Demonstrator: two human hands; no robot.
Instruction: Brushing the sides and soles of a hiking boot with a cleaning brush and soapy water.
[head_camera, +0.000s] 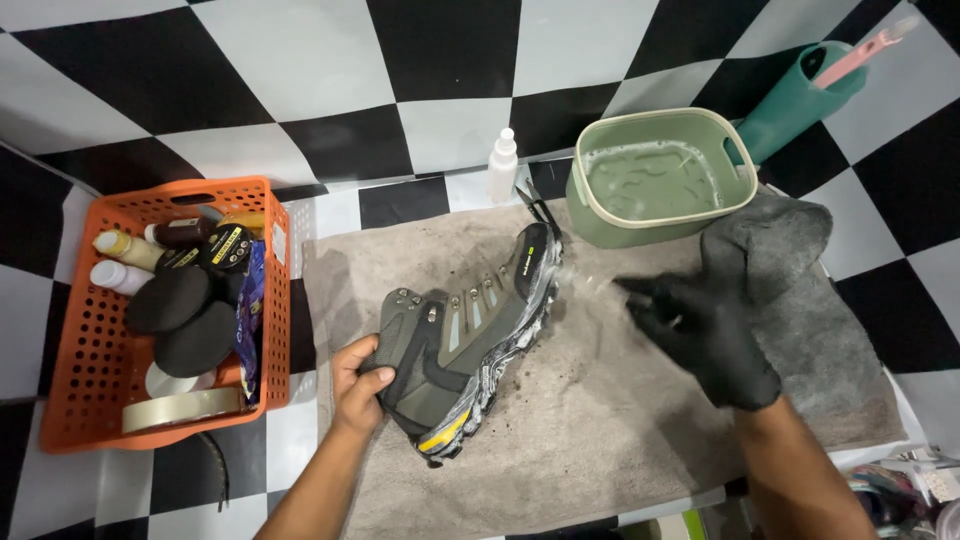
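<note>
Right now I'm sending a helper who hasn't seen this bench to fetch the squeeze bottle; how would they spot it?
Start at the grey towel spread over the checkered surface, then look along its far edge beside the pale green plastic tub of soapy water. Just left of that tub stands a small translucent white squeeze bottle, upright and alone, unlike the bottles lying in the orange plastic basket.

**Colours on a black-and-white checked surface**

A grey-olive boot (470, 335) with a yellow heel patch lies on a grey-brown towel (600, 420). One hand (715, 335) wears a black glove. The basket (75, 330) is orange, the tub (660, 180) pale green, its water possibly cloudy.
</note>
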